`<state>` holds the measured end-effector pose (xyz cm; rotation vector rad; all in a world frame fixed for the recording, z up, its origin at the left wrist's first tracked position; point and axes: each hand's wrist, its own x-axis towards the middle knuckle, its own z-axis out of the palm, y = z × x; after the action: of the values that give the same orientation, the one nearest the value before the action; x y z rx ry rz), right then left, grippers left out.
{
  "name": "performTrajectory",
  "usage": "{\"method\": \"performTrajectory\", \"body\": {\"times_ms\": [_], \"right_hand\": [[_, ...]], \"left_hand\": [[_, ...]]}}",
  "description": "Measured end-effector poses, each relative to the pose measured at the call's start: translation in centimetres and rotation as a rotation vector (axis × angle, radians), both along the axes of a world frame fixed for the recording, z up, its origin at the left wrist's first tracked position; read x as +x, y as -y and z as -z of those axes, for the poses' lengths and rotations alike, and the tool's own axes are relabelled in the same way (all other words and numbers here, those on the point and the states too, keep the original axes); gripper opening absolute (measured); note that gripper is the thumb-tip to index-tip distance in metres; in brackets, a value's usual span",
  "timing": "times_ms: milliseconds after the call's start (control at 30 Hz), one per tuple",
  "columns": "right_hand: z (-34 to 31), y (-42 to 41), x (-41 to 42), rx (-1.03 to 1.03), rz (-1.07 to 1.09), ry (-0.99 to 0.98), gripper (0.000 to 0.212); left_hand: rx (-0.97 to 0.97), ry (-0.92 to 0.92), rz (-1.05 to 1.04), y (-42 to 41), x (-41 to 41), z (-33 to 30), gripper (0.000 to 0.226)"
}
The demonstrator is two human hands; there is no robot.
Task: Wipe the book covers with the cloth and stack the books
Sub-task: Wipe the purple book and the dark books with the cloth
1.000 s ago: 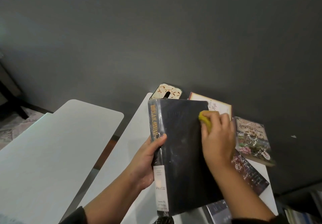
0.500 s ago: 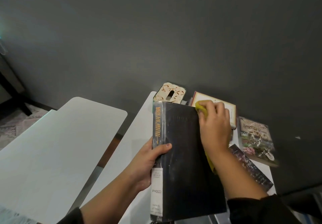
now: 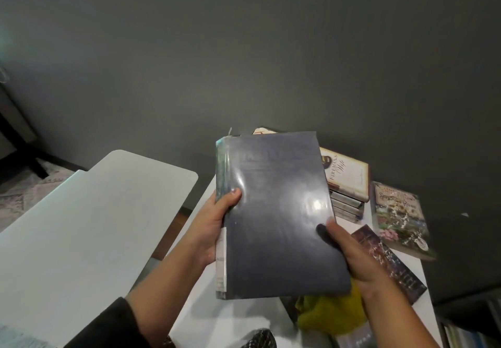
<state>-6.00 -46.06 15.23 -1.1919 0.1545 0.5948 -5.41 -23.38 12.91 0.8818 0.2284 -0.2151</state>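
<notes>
A large dark book [image 3: 279,212] with a glossy plastic-wrapped cover is held up in the air above a white tabletop [image 3: 233,318], its front cover tilted toward the camera. Its spine side is grasped by the left hand [image 3: 214,223], the thumb laid over the cover edge and the fingers hidden behind. Its right lower edge is gripped by the right hand [image 3: 352,255], thumb pressed on the cover, fingers curled underneath. A yellow cloth [image 3: 330,312] is seen bunched just below the book's lower right corner, under the right hand; whether it is clamped by those fingers or lying loose cannot be told.

On the tabletop beyond the held book, a small stack of books [image 3: 347,201] is topped by a cream-coloured cover [image 3: 349,174]. A floral-covered book [image 3: 398,217] lies flat to its right, near the far edge, and a dark patterned book [image 3: 390,263] lies between it and the right wrist. A patterned object is partly visible behind the top edge of the held book.

A second white tabletop [image 3: 89,228] with rounded corners is set to the left, separated by a narrow gap through which brown floor is seen. The background is filled by a plain dark grey wall [image 3: 244,49]. A patterned rug [image 3: 19,193] and dark furniture legs are visible at far left.
</notes>
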Motion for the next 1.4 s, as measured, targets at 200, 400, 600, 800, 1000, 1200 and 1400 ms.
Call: {"method": "performTrajectory", "body": {"times_ms": [200,400,600,800,1000,1200,1400], "right_hand": [[-1.0,0.4,0.3,-0.476,-0.066,0.526,0.043],[-1.0,0.3,0.5,-1.234,-0.162,1.332,0.066],[-0.6,2.3,0.9,-1.440,-0.171,1.589,0.070],[-5.2,2.1,2.0,-1.217,-0.544,1.024,0.099],[-5.3,-4.5,-0.8,-1.001,-0.133,1.102,0.063],[0.2,-5.2,0.6,-1.352,-0.117,1.382,0.051],[-0.7,1.2,6.8,-1.623,0.186,0.793,0.038]], "left_hand": [[0.252,-0.012,0.140,-0.2,1.5,0.3,0.072],[-0.284,-0.212,0.177,-1.5,1.6,-0.8,0.097],[-0.391,-0.163,0.228,-1.3,0.6,-0.6,0.055],[-0.303,-0.124,0.063,0.3,0.1,0.1,0.049],[-0.307,-0.114,-0.039,1.7,0.1,-0.6,0.032],[-0.257,-0.115,-0.049,1.1,-0.1,-0.5,0.031],[-0.228,-0.101,-0.118,0.5,-0.2,-0.9,0.028]]}}
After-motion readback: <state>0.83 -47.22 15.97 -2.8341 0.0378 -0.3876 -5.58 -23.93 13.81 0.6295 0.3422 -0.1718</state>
